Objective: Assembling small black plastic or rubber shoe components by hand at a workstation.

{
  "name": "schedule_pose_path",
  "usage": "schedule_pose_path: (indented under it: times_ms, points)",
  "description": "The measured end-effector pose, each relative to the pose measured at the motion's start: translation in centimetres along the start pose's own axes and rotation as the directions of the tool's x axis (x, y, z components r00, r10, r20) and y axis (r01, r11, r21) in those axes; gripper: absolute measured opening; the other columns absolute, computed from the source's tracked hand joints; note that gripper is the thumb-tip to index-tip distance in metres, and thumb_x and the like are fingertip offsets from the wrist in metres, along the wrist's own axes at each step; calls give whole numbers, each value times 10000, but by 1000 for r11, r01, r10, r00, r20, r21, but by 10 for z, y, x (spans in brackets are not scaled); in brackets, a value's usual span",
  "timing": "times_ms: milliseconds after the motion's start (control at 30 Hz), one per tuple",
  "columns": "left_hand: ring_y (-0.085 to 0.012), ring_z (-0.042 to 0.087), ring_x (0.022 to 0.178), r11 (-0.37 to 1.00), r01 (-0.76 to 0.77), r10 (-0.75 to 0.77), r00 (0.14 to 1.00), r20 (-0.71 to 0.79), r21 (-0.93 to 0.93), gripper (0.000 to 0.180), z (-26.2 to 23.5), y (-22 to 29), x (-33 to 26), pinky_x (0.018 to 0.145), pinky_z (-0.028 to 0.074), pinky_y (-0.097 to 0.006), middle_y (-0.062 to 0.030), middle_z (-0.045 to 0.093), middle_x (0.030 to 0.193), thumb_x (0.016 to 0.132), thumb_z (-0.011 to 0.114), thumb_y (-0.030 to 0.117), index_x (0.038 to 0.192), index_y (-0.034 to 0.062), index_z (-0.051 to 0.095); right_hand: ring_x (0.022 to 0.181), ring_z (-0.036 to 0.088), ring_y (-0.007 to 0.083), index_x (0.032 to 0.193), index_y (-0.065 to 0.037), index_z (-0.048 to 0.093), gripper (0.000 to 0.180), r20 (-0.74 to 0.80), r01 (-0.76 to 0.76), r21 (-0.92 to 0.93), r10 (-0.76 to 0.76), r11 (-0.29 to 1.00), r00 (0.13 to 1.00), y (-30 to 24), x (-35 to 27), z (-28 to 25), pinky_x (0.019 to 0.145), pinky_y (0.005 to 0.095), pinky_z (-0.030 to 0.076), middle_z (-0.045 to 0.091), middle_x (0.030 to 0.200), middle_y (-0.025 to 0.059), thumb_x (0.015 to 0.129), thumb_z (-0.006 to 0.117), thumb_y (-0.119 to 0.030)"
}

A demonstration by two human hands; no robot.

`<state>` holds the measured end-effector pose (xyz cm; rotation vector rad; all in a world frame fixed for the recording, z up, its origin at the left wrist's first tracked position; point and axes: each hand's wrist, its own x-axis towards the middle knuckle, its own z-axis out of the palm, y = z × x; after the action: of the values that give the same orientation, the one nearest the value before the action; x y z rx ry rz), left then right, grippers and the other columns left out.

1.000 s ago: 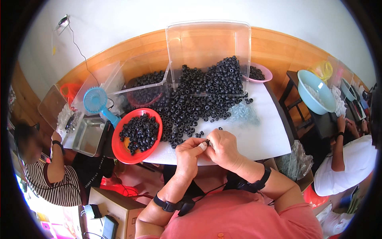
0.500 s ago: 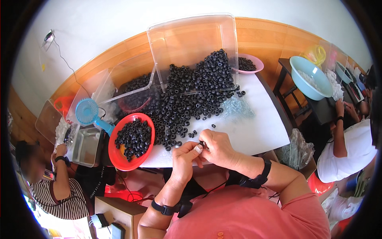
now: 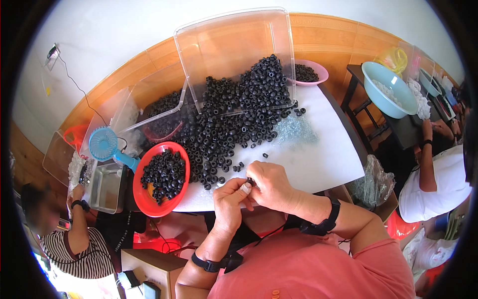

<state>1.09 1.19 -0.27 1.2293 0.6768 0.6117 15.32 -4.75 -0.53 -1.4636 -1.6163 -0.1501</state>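
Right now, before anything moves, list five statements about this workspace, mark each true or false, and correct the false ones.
1. The left hand and right hand hold a small dark piece between their fingertips. True.
2. The red bowl is filled with white pieces. False: it holds black beads.
3. The head of the blue fan is left of the red bowl. True.
4. The pale blue glassy pile sits inside the red bowl. False: it lies on the white tabletop.
5. The pink bowl contains dark pieces. True.
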Motion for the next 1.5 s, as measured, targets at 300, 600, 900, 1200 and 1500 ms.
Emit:
schedule_pose_path:
  times_ms: [300, 600, 900, 1200, 1500]
  points:
    - [-129, 576, 569, 998, -3, 4, 1000, -9, 58, 146, 3, 3, 0, 489, 448, -241, -88, 669, 755, 908, 652, 65, 945, -72, 686, 599, 595, 289, 848, -63, 499, 280, 46, -35, 142, 29, 989, 999, 9, -7, -3, 514, 397, 451, 547, 695, 87, 713, 743, -80]
    - [-119, 575, 575, 999, -11, 11, 1000, -7, 44, 131, 4, 1, -1, 500, 447, -232, -84, 667, 743, 914, 646, 60, 932, -64, 684, 642, 630, 339, 822, -61, 485, 327, 58, 96, -10, -96, 995, 994, 6, -3, -7, 543, 442, 490, 601, 706, 115, 694, 767, -168]
    - [-109, 569, 574, 999, -15, 15, 1000, 11, 32, 125, 1, -2, -2, 499, 444, -225, -68, 656, 731, 911, 656, 73, 924, -47, 683, 612, 641, 332, 807, -62, 479, 284, 87, -43, 72, 37, 996, 996, 2, -8, -3, 522, 434, 492, 607, 676, 110, 704, 732, -139]
    - [-108, 559, 535, 996, -38, 36, 999, 23, 75, 126, -2, -1, -3, 476, 422, -220, -62, 655, 713, 892, 662, 79, 890, -44, 687, 585, 630, 316, 805, -68, 489, 214, -66, -29, 13, 30, 1000, 997, -6, -18, 10, 502, 429, 489, 597, 654, 97, 694, 672, -60]
    - [-167, 619, 558, 996, -78, 75, 992, -100, -31, 128, -11, 14, -16, 442, 475, -270, -127, 669, 715, 833, 664, 11, 918, -83, 678, 658, 623, 295, 898, -77, 582, 200, 32, 62, 94, -65, 994, 997, -6, -9, -32, 580, 412, 487, 605, 774, 89, 740, 704, -66]
